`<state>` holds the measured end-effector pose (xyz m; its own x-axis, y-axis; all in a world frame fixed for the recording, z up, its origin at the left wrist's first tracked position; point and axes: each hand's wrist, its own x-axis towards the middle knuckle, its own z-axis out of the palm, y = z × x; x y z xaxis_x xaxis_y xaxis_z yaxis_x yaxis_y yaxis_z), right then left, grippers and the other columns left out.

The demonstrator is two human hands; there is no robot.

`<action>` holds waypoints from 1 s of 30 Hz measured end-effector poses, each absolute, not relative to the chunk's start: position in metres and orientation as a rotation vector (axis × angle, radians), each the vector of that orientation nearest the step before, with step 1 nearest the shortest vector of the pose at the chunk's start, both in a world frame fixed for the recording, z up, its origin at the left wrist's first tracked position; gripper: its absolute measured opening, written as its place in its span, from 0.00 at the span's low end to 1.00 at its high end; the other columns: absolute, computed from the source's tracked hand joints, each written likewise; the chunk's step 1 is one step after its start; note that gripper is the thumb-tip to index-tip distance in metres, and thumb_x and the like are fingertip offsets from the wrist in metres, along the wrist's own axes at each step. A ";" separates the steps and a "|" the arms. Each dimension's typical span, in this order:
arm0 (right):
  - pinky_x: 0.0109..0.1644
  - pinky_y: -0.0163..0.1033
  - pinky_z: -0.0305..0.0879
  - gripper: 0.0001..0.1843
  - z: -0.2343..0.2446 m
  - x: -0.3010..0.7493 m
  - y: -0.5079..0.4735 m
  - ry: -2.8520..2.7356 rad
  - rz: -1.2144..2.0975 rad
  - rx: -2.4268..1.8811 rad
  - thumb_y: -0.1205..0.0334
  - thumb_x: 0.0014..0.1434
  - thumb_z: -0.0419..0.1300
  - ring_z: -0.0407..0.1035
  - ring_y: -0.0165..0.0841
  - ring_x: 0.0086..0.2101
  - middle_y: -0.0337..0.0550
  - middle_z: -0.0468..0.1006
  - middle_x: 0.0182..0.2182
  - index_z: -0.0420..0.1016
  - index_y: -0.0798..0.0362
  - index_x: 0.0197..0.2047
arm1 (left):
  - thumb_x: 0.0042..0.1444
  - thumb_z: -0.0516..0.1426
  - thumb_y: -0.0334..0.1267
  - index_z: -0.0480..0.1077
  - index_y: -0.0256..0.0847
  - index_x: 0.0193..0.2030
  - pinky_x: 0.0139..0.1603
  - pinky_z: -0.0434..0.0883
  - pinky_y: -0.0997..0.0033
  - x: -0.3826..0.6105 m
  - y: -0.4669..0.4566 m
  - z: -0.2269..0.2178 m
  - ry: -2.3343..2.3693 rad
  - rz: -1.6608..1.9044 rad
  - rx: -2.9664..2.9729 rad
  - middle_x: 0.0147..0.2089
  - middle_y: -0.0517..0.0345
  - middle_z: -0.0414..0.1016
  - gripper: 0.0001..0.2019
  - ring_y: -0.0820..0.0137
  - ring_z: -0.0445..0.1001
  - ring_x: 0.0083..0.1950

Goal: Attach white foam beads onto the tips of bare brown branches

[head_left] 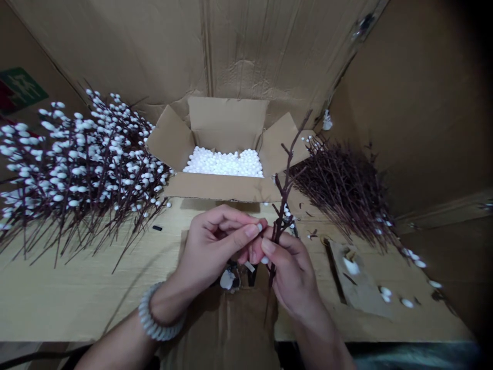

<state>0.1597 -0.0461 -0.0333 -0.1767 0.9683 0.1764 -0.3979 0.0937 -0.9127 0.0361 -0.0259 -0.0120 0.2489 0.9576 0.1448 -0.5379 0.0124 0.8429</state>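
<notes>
Right hand (292, 275) clenched around a nearly bare twig (285, 192), left hand (219, 252) pinching at it; budded stems (77, 169) left of the box (227, 187), bare stems (339, 190) right.

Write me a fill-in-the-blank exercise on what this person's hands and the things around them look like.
1. The left hand wears a coiled white bracelet on its ____.
2. The right hand holds a thin dark brown twig with its tip pointing ____.
3. The open brown cardboard box holds small round white ____.
4. The heap of white-budded dark stems lies to the ____ of that box.

Missing words: wrist; up; foam balls; left.
</notes>
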 end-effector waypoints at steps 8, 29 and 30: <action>0.34 0.36 0.67 0.14 -0.034 0.159 -0.046 -1.082 1.392 -0.735 0.58 0.60 0.56 0.69 0.30 0.26 0.36 0.75 0.23 0.72 0.50 0.24 | 0.55 0.62 0.29 0.77 0.40 0.34 0.21 0.70 0.84 0.035 -0.026 -0.013 0.538 1.240 0.950 0.24 0.61 0.79 0.04 0.79 0.74 0.23; 0.34 0.34 0.64 0.15 -0.033 0.156 -0.046 -1.114 1.255 -0.794 0.59 0.61 0.56 0.68 0.29 0.28 0.35 0.74 0.24 0.73 0.49 0.23 | 0.51 0.65 0.31 0.77 0.39 0.31 0.22 0.70 0.80 0.037 -0.027 -0.009 0.652 1.277 1.009 0.23 0.60 0.78 0.01 0.77 0.72 0.22; 0.33 0.34 0.63 0.15 -0.033 0.156 -0.046 -1.126 1.234 -0.817 0.59 0.61 0.56 0.67 0.29 0.28 0.35 0.74 0.24 0.73 0.49 0.23 | 0.50 0.65 0.30 0.77 0.39 0.31 0.23 0.70 0.80 0.037 -0.027 -0.009 0.644 1.279 1.006 0.23 0.60 0.78 0.01 0.77 0.72 0.22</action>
<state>0.1565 -0.0461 -0.0331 -0.0367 0.9779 0.2060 -0.2944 0.1864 -0.9373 0.0371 -0.0272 -0.0087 0.2108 0.9684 0.1331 -0.4696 -0.0191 0.8827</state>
